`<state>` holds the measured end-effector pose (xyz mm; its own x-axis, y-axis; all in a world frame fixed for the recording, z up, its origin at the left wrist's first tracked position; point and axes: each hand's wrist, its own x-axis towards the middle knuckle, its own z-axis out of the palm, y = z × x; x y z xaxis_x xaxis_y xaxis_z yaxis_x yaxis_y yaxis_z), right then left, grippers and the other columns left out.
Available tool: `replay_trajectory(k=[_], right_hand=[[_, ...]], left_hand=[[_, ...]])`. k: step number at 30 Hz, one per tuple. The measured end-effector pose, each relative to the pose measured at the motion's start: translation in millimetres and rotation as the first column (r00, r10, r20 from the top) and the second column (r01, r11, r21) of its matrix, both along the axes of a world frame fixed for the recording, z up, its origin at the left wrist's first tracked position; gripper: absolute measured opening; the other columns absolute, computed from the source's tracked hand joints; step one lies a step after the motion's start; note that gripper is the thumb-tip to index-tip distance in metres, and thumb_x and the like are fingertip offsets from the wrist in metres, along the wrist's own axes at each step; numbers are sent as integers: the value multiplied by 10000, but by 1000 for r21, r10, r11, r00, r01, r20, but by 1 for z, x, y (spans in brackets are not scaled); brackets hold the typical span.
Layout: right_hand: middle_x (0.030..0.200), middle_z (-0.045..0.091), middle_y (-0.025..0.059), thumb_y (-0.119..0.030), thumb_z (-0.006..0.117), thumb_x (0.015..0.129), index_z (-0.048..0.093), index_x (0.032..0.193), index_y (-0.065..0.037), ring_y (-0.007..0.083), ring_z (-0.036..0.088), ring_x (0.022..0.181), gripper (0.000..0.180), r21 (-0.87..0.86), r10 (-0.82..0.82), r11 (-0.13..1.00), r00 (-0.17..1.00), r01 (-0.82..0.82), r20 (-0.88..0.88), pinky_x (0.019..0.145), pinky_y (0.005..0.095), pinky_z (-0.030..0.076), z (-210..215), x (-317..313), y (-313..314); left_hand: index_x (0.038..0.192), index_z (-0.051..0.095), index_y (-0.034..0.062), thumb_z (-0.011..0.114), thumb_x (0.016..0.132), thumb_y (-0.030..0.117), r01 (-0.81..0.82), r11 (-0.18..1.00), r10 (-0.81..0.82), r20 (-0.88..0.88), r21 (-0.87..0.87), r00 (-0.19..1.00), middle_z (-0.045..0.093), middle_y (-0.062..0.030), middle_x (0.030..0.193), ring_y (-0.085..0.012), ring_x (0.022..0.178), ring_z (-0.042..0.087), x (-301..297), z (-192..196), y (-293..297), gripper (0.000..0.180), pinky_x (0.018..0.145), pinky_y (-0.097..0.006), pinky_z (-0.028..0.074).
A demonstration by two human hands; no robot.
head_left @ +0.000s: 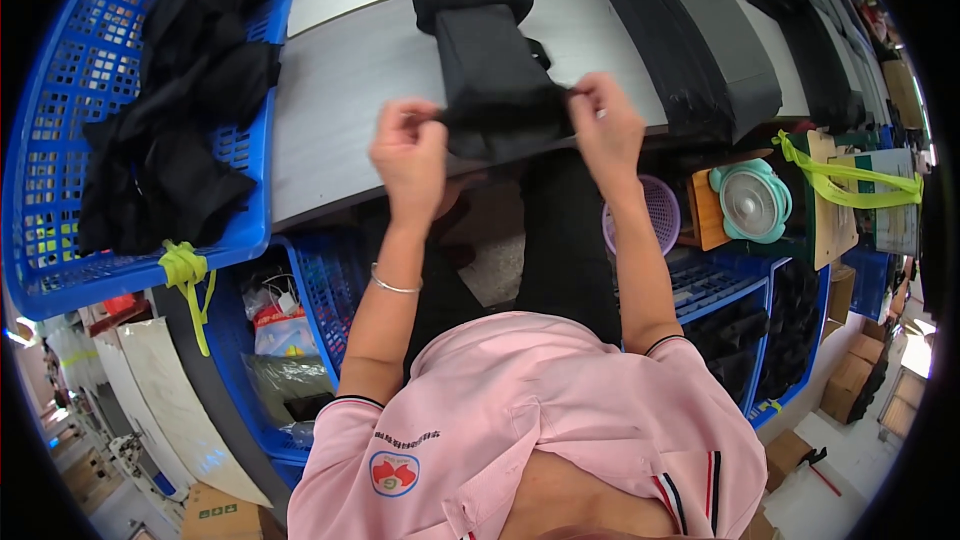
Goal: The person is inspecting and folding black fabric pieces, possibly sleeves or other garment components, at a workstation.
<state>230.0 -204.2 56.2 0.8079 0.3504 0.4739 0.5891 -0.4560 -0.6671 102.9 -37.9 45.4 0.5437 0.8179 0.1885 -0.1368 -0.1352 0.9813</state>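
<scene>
A folded piece of black fabric [495, 70] lies on the grey worktable [340, 90], its near end hanging over the table's front edge. My left hand [410, 150] pinches the left corner of that near end. My right hand [605, 125] pinches the right corner. Both hands hold the fabric edge stretched between them just past the table edge. The far end of the piece is bunched up near the back of the table.
A blue plastic crate [60, 230] full of black fabric pieces [170, 110] sits at the left. A stack of flat black pieces [690, 40] lies on the table at the right. Below the table are blue crates [320, 300], a purple basket [660, 205] and a small teal fan [750, 202].
</scene>
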Motion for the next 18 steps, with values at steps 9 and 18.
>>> replay_trajectory(k=[9,18], right_hand=[[949,657,95,-31,550,986,521,1155,8,174,701,744,176,642,496,762,562,84,-662,746,310,562,-26,-2,-1],[766,678,61,21,652,887,605,1010,7,98,653,685,132,144,99,989,826,-22,-555,609,270,510,9,-32,14]], left_hand=[[973,642,-1,757,875,179,40,999,-46,-244,-31,969,634,-61,830,-116,626,549,5,-39,-2,235,625,-303,467],[1009,663,28,712,850,42,-1,947,31,-86,322,996,662,-44,748,-84,599,551,0,-14,-2,167,565,-259,459]])
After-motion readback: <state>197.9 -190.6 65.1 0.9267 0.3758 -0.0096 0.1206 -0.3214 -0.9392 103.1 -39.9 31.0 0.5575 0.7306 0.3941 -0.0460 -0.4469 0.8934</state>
